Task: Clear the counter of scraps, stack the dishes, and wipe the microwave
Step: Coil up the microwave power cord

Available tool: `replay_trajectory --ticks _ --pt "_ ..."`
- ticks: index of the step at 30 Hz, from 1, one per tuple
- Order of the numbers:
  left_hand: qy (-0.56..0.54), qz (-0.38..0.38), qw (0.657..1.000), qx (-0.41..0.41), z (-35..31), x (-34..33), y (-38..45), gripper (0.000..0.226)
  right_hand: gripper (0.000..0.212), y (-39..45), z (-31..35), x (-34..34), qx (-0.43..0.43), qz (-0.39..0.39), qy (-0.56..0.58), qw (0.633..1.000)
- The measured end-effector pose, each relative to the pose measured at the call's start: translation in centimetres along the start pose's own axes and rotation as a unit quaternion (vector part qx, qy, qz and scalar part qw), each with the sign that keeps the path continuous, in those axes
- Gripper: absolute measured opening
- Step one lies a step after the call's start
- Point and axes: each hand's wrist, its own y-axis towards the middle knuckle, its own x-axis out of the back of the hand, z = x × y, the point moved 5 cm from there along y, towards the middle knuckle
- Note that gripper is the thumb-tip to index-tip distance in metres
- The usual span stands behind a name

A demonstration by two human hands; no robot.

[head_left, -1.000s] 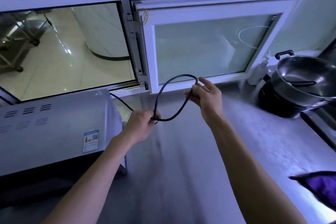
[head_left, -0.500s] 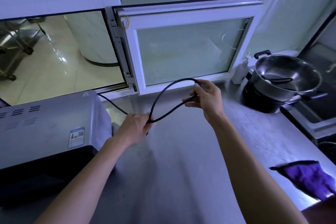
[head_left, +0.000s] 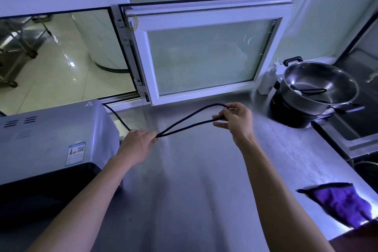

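Note:
A grey microwave (head_left: 47,139) stands at the left of the steel counter (head_left: 194,190). Its black power cord (head_left: 184,115) runs out from behind it and is folded into a long narrow loop above the counter. My left hand (head_left: 139,143) grips the two strands together at the loop's near end. My right hand (head_left: 235,120) pinches the bend at the far end. A purple cloth (head_left: 343,202) lies at the counter's right front edge.
A steel bowl (head_left: 319,86) with a ladle in it sits on a black pot at the back right, with a white bottle (head_left: 268,80) beside it. A white-framed window sash (head_left: 204,55) hangs open inward over the counter. A sink (head_left: 360,129) lies at right.
The cord loop has been pulled flatter and narrower between my hands. My right hand has closed its fingers round the bend. The view has shifted to show more of the counter.

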Motion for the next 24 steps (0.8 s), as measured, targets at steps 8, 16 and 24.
replay_trajectory --ticks 8,16,24 --pt "0.032 0.018 0.999 -0.022 -0.7 1.2 1.8 0.013 0.014 3.2 -1.2 1.3 0.022 0.001 -0.248 0.968" --pt "0.075 0.040 0.995 -0.048 -0.9 0.9 3.5 0.015 0.068 0.2 -1.6 -7.3 0.280 0.238 -0.443 0.818" --pt "0.033 0.009 0.997 -0.065 -0.5 1.5 3.1 0.010 0.039 -0.8 -4.1 -12.6 0.292 0.321 -0.485 0.759"
